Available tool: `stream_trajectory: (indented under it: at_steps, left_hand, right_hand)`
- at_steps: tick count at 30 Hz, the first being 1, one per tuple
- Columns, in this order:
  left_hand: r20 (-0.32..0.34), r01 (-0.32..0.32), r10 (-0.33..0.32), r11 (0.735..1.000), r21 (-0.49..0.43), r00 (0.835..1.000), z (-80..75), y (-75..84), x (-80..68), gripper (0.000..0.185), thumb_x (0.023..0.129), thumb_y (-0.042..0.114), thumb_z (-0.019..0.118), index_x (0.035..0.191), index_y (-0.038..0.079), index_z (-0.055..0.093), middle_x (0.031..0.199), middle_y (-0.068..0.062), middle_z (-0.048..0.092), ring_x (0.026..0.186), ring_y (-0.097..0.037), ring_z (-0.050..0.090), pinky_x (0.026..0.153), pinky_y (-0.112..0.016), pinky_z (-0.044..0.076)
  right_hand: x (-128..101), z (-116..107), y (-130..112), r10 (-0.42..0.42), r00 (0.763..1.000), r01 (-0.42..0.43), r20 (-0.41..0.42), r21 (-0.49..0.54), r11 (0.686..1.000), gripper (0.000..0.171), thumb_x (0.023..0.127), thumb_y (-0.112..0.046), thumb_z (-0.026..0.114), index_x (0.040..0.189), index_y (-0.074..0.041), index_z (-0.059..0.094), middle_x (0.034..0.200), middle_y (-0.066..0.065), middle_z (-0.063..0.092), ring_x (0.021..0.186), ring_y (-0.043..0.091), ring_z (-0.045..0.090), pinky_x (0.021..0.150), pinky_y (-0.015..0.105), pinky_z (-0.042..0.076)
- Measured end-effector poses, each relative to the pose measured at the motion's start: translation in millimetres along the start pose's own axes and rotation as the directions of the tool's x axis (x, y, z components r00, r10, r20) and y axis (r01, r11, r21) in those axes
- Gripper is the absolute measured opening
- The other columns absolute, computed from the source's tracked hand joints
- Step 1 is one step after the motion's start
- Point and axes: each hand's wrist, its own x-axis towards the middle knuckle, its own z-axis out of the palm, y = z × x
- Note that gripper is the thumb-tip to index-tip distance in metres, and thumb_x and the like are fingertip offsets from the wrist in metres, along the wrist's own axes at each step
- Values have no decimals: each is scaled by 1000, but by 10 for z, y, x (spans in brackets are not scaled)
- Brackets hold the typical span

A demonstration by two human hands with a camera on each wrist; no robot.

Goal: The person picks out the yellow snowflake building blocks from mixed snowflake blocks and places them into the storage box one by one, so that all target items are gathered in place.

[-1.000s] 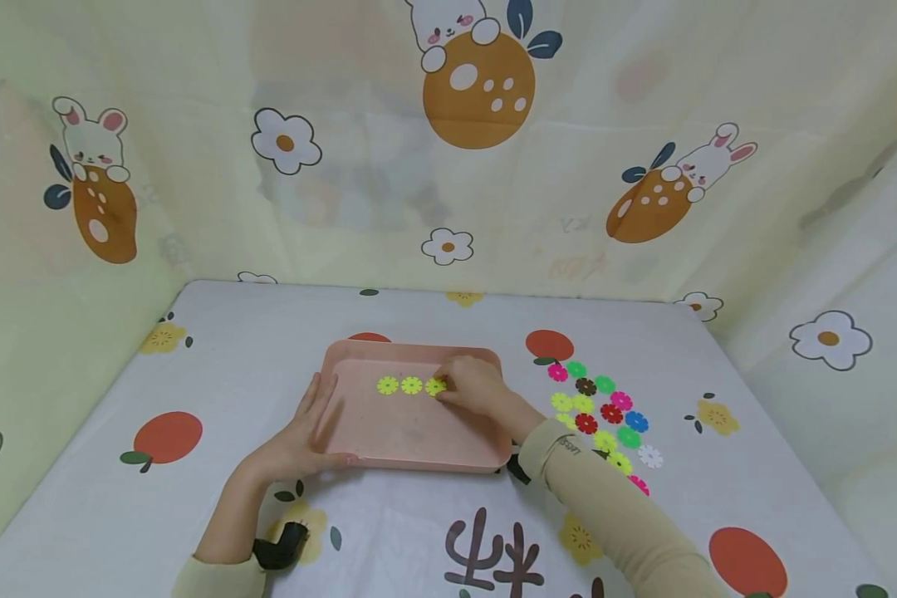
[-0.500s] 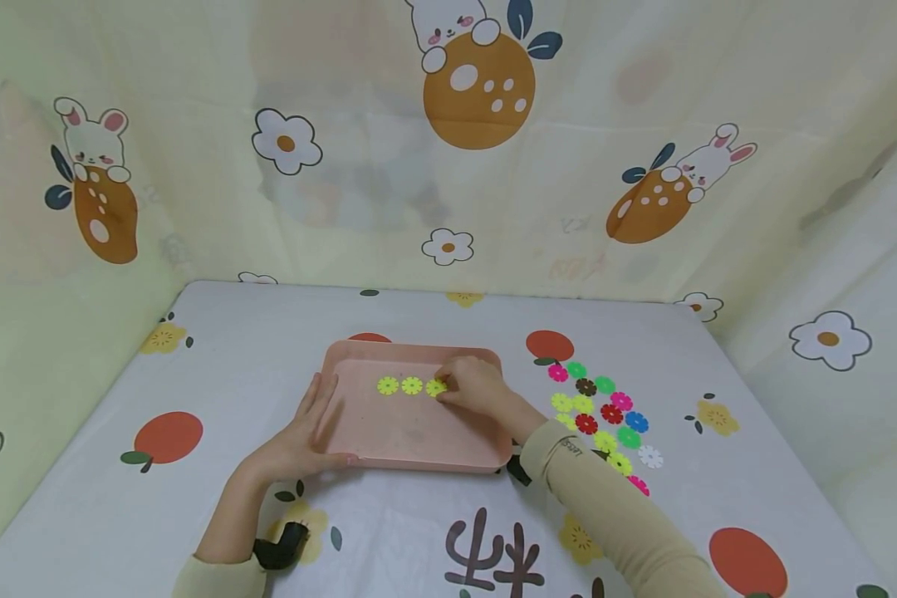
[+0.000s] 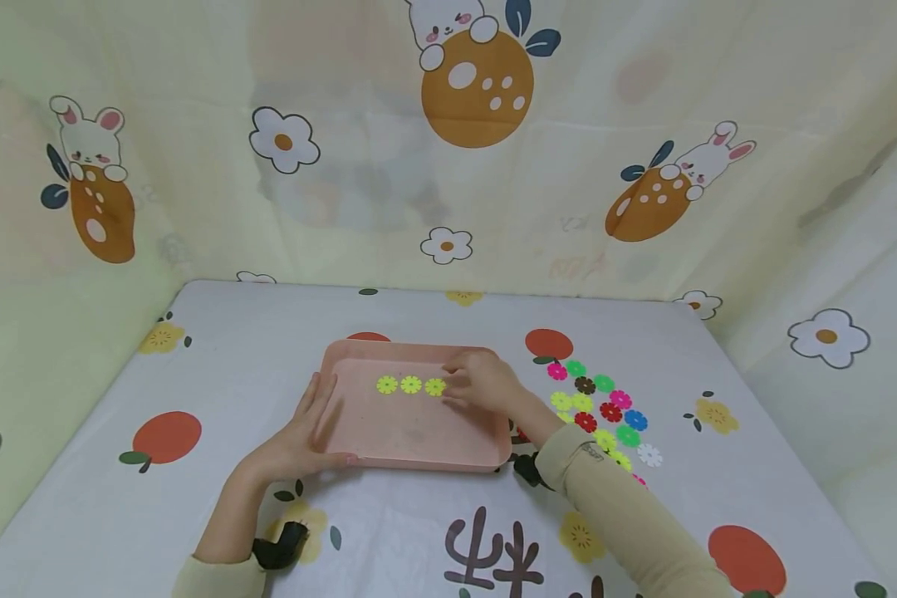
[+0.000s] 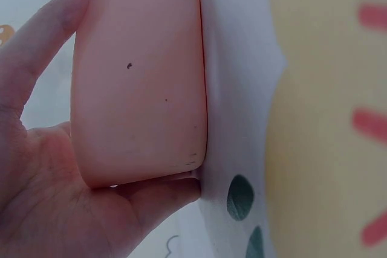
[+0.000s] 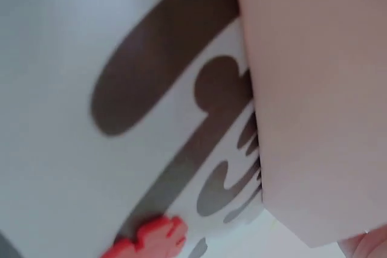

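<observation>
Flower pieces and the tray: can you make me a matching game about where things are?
Things:
1. yellow flower pieces
2. mixed-colour flower pieces
3. left hand
4. right hand

Places:
A. gripping the pink tray's near left corner
B. in a row inside the tray
C. on the cloth to the tray's right
D. over the tray, beside the row's right end

Pairs: 1-B, 2-C, 3-A, 4-D

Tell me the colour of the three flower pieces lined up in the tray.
Yellow-green, all three flower pieces, in the pink tray; the head view shows them best.
</observation>
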Motion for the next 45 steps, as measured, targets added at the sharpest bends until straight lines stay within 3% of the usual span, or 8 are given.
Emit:
stream_trajectory:
  at_steps: [6, 16, 25, 34, 45]
  left_hand:
    - [0, -2, 2, 1000, 4, 1000, -6, 1, -7, 116, 68, 44, 77, 146, 32, -7, 150, -12, -18, 136, -40, -5, 98, -64, 19]
    - [3, -21, 21, 1000, -9, 1000, -11, 4, -17, 115, 69, 45, 77, 146, 31, -7, 150, -10, -20, 135, -41, -5, 98, -65, 16]
    - [8, -19, 19, 1000, -12, 1000, -15, 4, -22, 114, 69, 44, 77, 146, 31, -7, 150, -10, -21, 135, -40, -7, 98, -66, 15]
    - [8, -8, 8, 1000, -5, 1000, -24, 18, -28, 115, 69, 44, 77, 146, 31, -7, 150, -11, -20, 135, -42, -5, 98, -66, 15]
    - [5, -8, 8, 1000, 5, 1000, -19, 7, -26, 114, 69, 44, 76, 147, 31, -6, 150, -13, -19, 135, -43, -4, 98, -66, 17]
  right_hand:
    - [-74, -72, 12, 35, 999, -35, 10, 39, 999, 40, 79, -31, 72, 110, -6, 66, 104, 3, 65, 103, 21, 57, 84, 36, 48]
    - [-242, -185, 64, 78, 997, -76, -11, 143, 987, 43, 81, -31, 70, 118, -12, 61, 105, 3, 64, 71, 14, 55, 63, 26, 47]
    - [-420, -281, 132, 118, 993, -114, -19, 164, 980, 46, 80, -33, 70, 120, -13, 60, 106, 4, 63, 68, 16, 51, 52, 26, 44]
    - [-606, -390, 315, 92, 992, -84, -88, 87, 993, 48, 79, -34, 72, 119, -10, 61, 104, 5, 64, 62, 14, 48, 49, 25, 42]
    - [-831, -534, 529, 64, 984, -53, -166, 66, 996, 47, 77, -29, 74, 118, -8, 62, 102, 10, 65, 62, 11, 50, 50, 25, 41]
